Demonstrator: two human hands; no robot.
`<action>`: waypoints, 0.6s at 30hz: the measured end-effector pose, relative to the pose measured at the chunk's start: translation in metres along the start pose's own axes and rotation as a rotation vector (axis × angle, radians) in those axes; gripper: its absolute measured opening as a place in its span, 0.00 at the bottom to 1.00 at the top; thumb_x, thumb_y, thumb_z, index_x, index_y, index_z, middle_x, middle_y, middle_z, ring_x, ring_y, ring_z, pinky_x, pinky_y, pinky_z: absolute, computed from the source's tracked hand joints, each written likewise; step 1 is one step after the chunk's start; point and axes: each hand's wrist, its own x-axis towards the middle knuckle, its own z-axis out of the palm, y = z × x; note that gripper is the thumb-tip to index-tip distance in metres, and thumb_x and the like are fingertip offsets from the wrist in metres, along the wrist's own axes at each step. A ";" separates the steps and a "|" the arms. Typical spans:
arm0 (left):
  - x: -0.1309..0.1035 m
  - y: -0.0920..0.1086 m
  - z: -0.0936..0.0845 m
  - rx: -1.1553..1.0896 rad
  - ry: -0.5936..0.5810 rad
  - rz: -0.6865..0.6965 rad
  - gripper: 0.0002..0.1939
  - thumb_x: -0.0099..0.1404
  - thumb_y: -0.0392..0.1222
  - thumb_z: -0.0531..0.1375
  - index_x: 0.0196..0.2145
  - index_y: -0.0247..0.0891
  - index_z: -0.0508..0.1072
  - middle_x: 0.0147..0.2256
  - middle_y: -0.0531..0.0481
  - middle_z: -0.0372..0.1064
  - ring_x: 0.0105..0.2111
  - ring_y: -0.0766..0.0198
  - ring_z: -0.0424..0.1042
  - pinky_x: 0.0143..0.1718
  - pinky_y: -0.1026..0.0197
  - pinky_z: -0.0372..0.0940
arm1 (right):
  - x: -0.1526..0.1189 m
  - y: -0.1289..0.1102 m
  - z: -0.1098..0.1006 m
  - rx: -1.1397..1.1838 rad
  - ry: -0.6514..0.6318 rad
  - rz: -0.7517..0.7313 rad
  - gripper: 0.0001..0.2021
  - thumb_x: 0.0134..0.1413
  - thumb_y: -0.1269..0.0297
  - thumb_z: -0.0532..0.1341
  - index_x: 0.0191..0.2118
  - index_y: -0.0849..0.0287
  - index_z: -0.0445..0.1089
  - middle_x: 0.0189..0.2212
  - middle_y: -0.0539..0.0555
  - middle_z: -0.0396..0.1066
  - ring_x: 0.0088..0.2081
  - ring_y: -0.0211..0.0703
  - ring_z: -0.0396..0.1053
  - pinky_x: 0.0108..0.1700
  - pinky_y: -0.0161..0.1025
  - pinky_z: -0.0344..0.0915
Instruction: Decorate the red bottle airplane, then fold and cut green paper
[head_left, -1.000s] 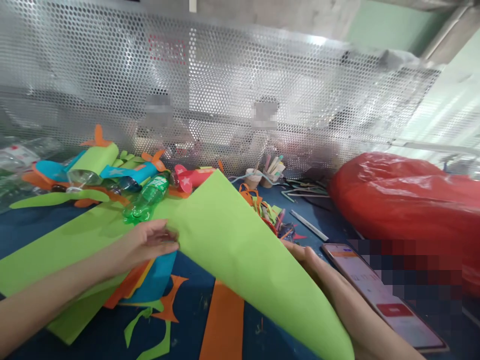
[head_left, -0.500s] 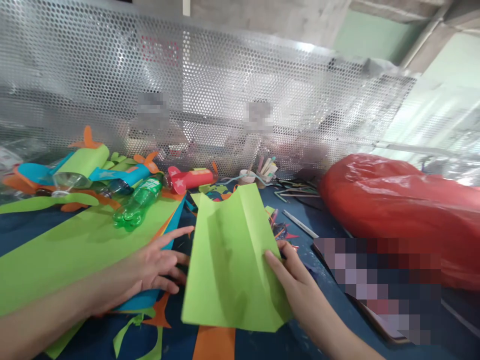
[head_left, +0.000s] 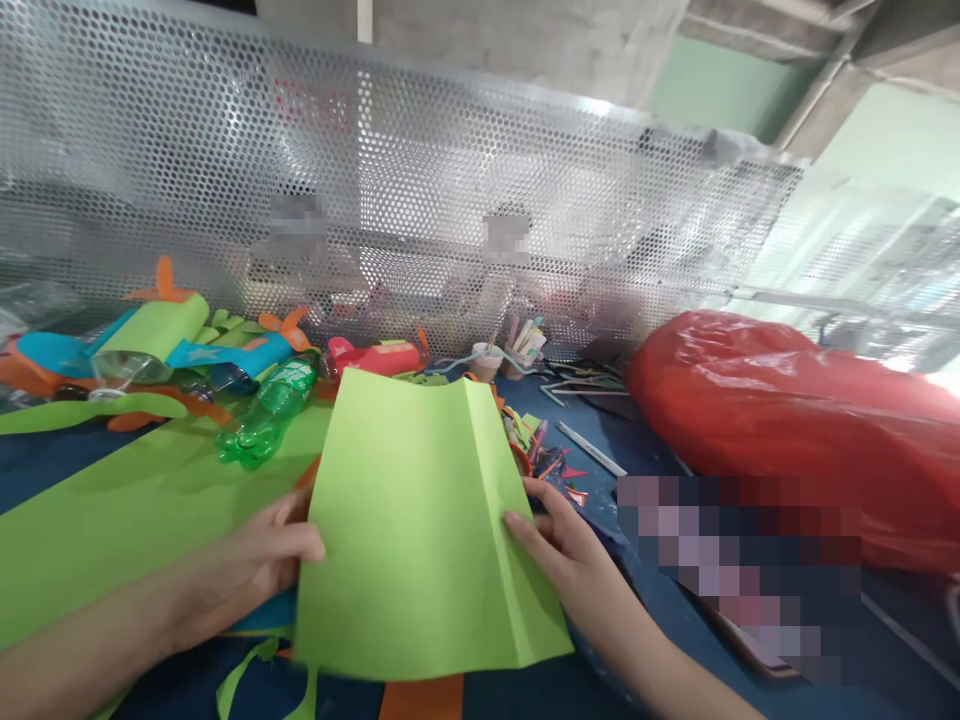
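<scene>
A light green sheet of paper, creased lengthwise near its right side, is held up over the table between both hands. My left hand grips its left edge, thumb in front and fingers behind. On the right edge, my right hand pinches the folded strip, its thumb on the front face. Left of the sheet lies a green plastic bottle on a larger green sheet. An orange paper strip shows below the held sheet.
Paper-covered bottle planes lie at the back left. Cups of markers stand by the perforated metal screen. A big red plastic bag fills the right side. Paper scraps and a white stick lie nearer.
My left hand has gone from spread fingers beside the paper to gripping its left edge. The sheet has shifted left and opened flatter; my right hand has kept its hold.
</scene>
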 end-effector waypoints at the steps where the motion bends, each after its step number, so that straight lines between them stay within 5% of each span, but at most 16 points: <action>1: -0.001 0.000 0.001 -0.002 -0.002 -0.023 0.27 0.51 0.41 0.67 0.51 0.40 0.76 0.45 0.44 0.82 0.50 0.42 0.78 0.49 0.48 0.72 | 0.000 0.001 0.000 -0.007 -0.010 -0.004 0.34 0.44 0.39 0.69 0.50 0.53 0.58 0.25 0.46 0.74 0.28 0.45 0.76 0.31 0.40 0.71; 7: -0.004 -0.005 0.005 0.170 0.127 -0.029 0.28 0.54 0.60 0.71 0.48 0.42 0.78 0.48 0.42 0.81 0.49 0.42 0.79 0.51 0.46 0.73 | -0.001 0.012 0.000 -0.068 -0.066 -0.012 0.32 0.49 0.38 0.66 0.51 0.51 0.57 0.28 0.47 0.75 0.28 0.46 0.76 0.29 0.39 0.69; 18: 0.005 0.008 -0.018 0.270 0.209 -0.023 0.25 0.54 0.62 0.70 0.38 0.37 0.79 0.39 0.42 0.84 0.40 0.44 0.82 0.40 0.52 0.78 | 0.013 0.006 -0.007 -0.186 -0.079 -0.018 0.27 0.53 0.40 0.62 0.49 0.54 0.61 0.29 0.49 0.75 0.30 0.47 0.75 0.32 0.41 0.70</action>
